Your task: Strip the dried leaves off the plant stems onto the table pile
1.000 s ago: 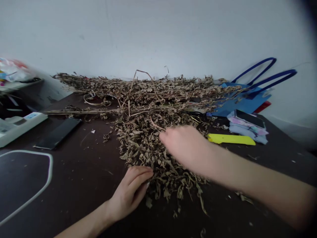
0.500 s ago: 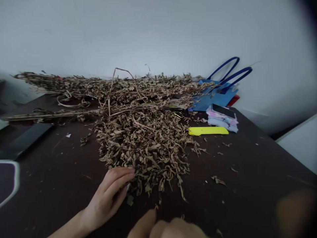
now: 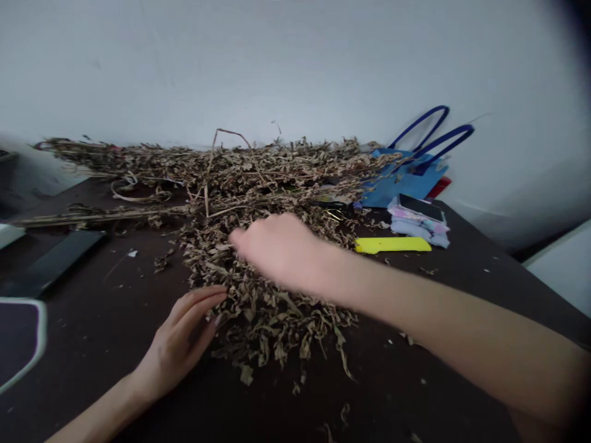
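A loose heap of dried leaves (image 3: 272,320) lies on the dark table in front of me. My left hand (image 3: 180,329) rests at the heap's left edge, fingers stretched and thumb apart, fingertips against the leaves. Across the middle of the heap reaches my right hand (image 3: 279,249), back uppermost and slightly blurred. Its fingers look curled closed; whatever they may hold is hidden beneath. Behind the heap, long bundles of dried leafy stalks (image 3: 184,163) lie along the wall, and a bare-stemmed stalk (image 3: 106,215) points left.
To the right lie a yellow flat-handled tool (image 3: 392,245), a phone (image 3: 420,208) on folded cloth (image 3: 418,229), and a blue bag (image 3: 404,181) with upright handles. Black scissors (image 3: 335,212) sit partly under stalks. A dark flat slab (image 3: 58,261) and a white-rimmed object (image 3: 41,332) are at left.
My right hand has come up from the bottom edge to over the middle of the leaf heap. My left hand has shifted slightly left and up along the heap's edge.
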Tool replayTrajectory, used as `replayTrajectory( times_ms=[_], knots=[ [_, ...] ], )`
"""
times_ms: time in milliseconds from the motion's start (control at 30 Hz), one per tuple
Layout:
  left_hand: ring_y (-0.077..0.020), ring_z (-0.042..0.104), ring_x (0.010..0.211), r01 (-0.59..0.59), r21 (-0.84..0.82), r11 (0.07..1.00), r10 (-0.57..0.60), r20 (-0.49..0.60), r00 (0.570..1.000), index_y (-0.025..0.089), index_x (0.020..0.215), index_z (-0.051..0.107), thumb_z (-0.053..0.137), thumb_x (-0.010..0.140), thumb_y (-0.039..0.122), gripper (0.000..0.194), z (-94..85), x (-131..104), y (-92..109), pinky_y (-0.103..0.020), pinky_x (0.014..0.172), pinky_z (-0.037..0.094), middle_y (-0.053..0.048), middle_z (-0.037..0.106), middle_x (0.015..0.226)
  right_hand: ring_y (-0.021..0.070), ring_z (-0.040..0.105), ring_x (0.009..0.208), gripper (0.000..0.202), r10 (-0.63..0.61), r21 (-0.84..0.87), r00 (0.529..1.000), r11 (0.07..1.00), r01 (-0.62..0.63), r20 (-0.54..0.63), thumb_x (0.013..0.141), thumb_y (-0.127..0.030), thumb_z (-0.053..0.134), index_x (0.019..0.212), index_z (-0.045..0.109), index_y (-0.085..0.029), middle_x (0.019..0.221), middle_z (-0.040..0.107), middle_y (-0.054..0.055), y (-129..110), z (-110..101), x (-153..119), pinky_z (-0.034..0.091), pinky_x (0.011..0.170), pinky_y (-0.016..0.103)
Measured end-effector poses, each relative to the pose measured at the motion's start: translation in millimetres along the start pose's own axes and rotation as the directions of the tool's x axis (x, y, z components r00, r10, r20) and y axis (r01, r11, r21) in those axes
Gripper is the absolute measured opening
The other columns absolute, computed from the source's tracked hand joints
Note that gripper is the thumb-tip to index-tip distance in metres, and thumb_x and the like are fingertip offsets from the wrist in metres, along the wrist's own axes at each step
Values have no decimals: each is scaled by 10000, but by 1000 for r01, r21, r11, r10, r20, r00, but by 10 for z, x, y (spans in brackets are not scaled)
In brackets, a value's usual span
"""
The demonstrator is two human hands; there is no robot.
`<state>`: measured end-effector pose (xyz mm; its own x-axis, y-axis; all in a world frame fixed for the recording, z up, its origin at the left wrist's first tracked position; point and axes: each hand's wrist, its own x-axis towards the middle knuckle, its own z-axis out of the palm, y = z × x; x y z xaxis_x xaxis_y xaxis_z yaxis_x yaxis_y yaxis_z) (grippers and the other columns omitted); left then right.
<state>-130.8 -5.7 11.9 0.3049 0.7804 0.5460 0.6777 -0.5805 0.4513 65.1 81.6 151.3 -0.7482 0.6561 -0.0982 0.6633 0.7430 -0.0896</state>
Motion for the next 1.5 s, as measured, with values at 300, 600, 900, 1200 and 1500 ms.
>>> replayTrajectory(
  times_ms=[300, 600, 900, 1200, 1500],
  knots=[
    [-205, 583, 995, 554, -659, 508, -752, -24, 659, 149, 1023, 600, 630, 757, 203, 273, -196, 767, -863, -366, 960, 418, -74, 628, 1036, 268, 503, 1044, 250, 245, -374, 947, 874, -309, -208, 855, -145, 453, 1063, 577, -82, 1103, 580, 175, 1813, 254, 617, 417, 797, 341],
    [-127, 608, 806, 571, -807, 149, -879, 157, 450, 151, 811, 491, 346, 875, 46, 190, -101, 1347, -1716, -246, 717, 536, -77, 568, 829, 263, 459, 1031, 278, 210, -438, 942, 844, -310, -262, 841, -64, 380, 1005, 600, -111, 1017, 622, 157, 2030, 527, 786, 348, 808, 367],
    [-63, 451, 732, 463, -872, 161, -839, 126, 530, 185, 761, 392, 362, 936, 439, 310, -355, 1476, -1669, -199, 774, 473, 30, 492, 804, 233, 442, 1006, 299, 17, -566, 903, 774, -284, -430, 931, -138, 271, 1019, 554, -101, 1024, 568, 111, 1468, -149, 390, 321, 796, 351],
    [-93, 502, 713, 437, -892, 114, -756, 207, 621, 174, 739, 447, 330, 958, 226, 254, -213, 1387, -1233, -267, 800, 453, 33, 562, 665, 261, 461, 948, 232, 125, -445, 822, 790, -421, -555, 920, -211, 369, 1026, 573, -179, 934, 587, 98, 1031, 86, -654, 300, 731, 378],
    [-121, 619, 674, 521, -853, -38, -653, 415, 634, 144, 688, 552, 484, 847, 107, 177, 251, 1083, -592, -291, 749, 519, -25, 618, 651, 250, 481, 918, 221, 288, -263, 681, 768, -584, -673, 895, -266, 443, 978, 637, -197, 904, 626, 70, 1315, 1110, -1753, 333, 762, 369]
  ],
)
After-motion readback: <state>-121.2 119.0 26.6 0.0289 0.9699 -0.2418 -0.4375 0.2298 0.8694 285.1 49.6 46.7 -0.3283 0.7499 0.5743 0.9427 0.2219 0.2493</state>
